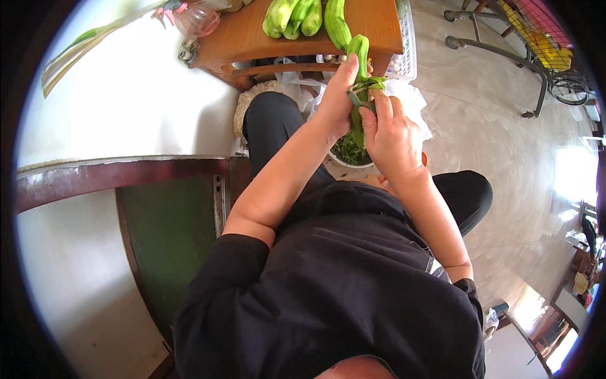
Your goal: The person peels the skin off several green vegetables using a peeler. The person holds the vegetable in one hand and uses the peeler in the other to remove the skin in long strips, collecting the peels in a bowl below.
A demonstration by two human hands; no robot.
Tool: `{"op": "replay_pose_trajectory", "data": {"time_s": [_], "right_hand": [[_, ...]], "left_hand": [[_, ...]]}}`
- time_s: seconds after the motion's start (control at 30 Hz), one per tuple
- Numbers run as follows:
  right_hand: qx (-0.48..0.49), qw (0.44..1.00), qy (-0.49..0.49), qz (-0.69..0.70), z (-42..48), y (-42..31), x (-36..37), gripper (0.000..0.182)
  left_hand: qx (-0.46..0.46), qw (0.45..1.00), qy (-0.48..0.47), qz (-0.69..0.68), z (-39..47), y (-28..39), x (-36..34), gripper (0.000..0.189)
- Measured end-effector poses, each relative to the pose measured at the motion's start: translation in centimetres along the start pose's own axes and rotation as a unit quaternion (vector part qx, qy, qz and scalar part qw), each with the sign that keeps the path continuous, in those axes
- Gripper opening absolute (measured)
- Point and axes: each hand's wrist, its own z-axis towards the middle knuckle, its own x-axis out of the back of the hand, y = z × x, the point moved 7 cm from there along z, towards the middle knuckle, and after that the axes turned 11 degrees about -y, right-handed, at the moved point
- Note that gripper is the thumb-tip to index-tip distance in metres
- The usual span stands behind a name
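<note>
My left hand (338, 97) is wrapped around a long green gourd (359, 54), probably a loofah, held out over a bowl. Its far end is pale and peeled, while the near end looks darker. In my right hand (395, 130) is a dark green peeler (357, 98), pressed against the gourd's middle with curled strips of peel bunched at it. Below both hands, a round bowl (352, 165) holds green peelings (348, 148). Several peeled gourds (293, 19) lie together on a wooden table, and a longer one (336, 23) rests beside them.
The wooden table (227, 45) stands ahead, with a pink spray bottle (196, 20) at its left. White plastic bags (409, 102) surround the bowl. A white plastic basket (408, 47) is right of the table. A wheeled metal cart (502, 52) stands farther right. A white wall (142, 104) closes the left.
</note>
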Motion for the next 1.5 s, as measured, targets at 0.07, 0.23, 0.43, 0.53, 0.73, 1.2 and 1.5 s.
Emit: {"op": "replay_pose_trajectory", "data": {"time_s": [0.07,0.23,0.43,0.53,0.73,1.2,1.5], "right_hand": [[0.022,1.000,0.012,-0.008,0.0,0.2,-0.4,0.035],[0.030,0.999,0.019,0.001,-0.1,-0.1,-0.2,0.035],[0.055,0.998,0.026,-0.014,-0.1,-0.8,0.2,0.038],[0.051,0.998,-0.001,-0.021,-0.4,-0.8,0.2,0.040],[0.068,0.998,-0.008,-0.016,-1.0,-1.1,0.3,0.041],[0.078,0.995,-0.057,-0.009,-3.2,0.8,-1.4,0.044],[0.037,0.996,-0.074,0.031,-3.9,5.8,-5.6,0.043]], "left_hand": [[0.027,1.000,-0.010,-0.011,-0.2,-0.3,0.2,0.038],[0.010,0.997,-0.025,-0.070,0.0,-0.4,-0.3,0.038],[-0.020,0.990,-0.054,-0.129,0.1,-0.1,-0.3,0.037],[-0.041,0.991,-0.063,-0.112,0.1,0.7,-0.3,0.036],[-0.045,0.986,-0.077,-0.138,0.4,1.2,-0.1,0.038],[-0.057,0.935,-0.122,-0.327,1.4,4.9,1.5,0.042],[-0.110,0.906,-0.207,-0.352,1.5,8.9,-0.1,0.032]]}}
